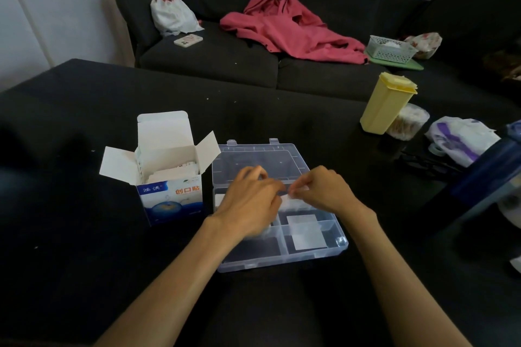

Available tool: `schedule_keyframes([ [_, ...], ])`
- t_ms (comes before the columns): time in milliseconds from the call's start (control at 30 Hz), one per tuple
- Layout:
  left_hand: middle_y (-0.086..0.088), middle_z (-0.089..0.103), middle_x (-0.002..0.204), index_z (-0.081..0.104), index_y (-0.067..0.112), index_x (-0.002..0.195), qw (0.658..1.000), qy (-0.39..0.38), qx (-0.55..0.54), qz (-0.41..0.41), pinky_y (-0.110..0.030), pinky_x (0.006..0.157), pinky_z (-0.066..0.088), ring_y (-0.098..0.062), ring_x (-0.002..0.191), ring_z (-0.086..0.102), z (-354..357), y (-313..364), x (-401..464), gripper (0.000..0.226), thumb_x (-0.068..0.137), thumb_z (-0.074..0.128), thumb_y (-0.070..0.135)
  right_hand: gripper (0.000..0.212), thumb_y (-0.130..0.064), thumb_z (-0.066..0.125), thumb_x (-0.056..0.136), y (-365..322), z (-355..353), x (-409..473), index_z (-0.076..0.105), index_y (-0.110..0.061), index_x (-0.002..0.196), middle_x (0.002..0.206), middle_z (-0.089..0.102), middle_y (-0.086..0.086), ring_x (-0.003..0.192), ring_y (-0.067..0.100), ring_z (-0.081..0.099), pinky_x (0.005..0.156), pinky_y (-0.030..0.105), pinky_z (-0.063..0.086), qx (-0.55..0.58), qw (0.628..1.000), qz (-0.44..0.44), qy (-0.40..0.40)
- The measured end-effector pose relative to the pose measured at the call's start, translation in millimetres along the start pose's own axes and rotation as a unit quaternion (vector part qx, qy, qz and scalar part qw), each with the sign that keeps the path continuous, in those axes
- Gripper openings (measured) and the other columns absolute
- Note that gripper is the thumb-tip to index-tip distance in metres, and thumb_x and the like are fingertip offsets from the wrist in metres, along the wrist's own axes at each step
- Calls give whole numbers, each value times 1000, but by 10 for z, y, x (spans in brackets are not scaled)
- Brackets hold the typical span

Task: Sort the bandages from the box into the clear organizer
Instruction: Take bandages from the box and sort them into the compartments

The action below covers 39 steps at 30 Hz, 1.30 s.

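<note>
Both hands (284, 191) pinching bandage (293, 195); box (172, 197) labelled "创口贴".

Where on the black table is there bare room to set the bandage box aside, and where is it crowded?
Bare table lies left of the bandage box, and more between the clear organizer and the sofa. The right side is crowded: yellow container, round tub, plastic bag. Both hands work over the organizer.

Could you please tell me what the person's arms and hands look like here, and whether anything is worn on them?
Both forearms are bare up to the bottom edge of the picture: no sleeves show. The left hand and right hand wear no gloves, and I can make out no watch, bracelet or rings, though the left hand is slightly blurred.
</note>
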State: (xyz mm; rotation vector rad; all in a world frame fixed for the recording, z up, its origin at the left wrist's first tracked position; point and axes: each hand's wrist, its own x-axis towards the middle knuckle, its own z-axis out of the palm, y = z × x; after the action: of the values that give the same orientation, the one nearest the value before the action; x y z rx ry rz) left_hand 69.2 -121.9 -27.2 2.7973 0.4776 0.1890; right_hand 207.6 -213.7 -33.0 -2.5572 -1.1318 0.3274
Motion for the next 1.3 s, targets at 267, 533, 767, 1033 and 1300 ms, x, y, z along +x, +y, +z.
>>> schedule_keyframes([
  [267, 1, 53, 131, 57, 27, 124, 997, -18, 64, 41, -37, 116, 10, -15, 131, 33, 18, 3, -7, 36, 99, 33, 36, 26, -8, 54, 88, 53, -268, -67, 68, -29, 79, 101, 67, -4, 67, 5, 53, 79, 24, 46, -29, 999, -29, -27],
  [533, 5, 47, 138, 53, 30, 129, 998, -13, 22, 52, -33, 115, 14, -12, 133, 30, 1, -62, -57, 35, 99, 38, 36, 37, -4, 38, 94, 59, -248, -115, 70, -22, 102, 124, 60, -2, 116, 17, 45, 107, 39, 18, -102, 988, -7, -113],
  [767, 12, 46, 138, 52, 34, 128, 995, 53, -61, 60, -25, 108, 26, -5, 129, 36, -201, -116, -275, 32, 97, 45, 29, 36, 5, 41, 91, -35, -522, -241, 65, -22, 82, 107, 64, 1, 97, 8, 57, 88, 25, 46, 71, 997, -18, -38],
  [1033, 6, 57, 122, 59, 28, 116, 912, 364, -37, -185, -23, 84, 38, -10, 114, 48, -796, -691, -888, 32, 84, 62, 26, 24, -13, 55, 92, -1082, -523, -388, 61, -28, 110, 98, 59, -18, 92, -3, 57, 80, 12, 46, 161, 959, -209, 105],
  [1300, -4, 55, 123, 46, 20, 129, 818, 152, -414, -370, -34, 74, 53, -19, 101, 57, -802, -1167, -922, 41, 92, 53, 36, 24, -32, 60, 89, -1834, 37, -45, 69, -22, 110, 105, 68, -1, 94, 13, 59, 88, 34, 50, -61, 967, -245, 11],
])
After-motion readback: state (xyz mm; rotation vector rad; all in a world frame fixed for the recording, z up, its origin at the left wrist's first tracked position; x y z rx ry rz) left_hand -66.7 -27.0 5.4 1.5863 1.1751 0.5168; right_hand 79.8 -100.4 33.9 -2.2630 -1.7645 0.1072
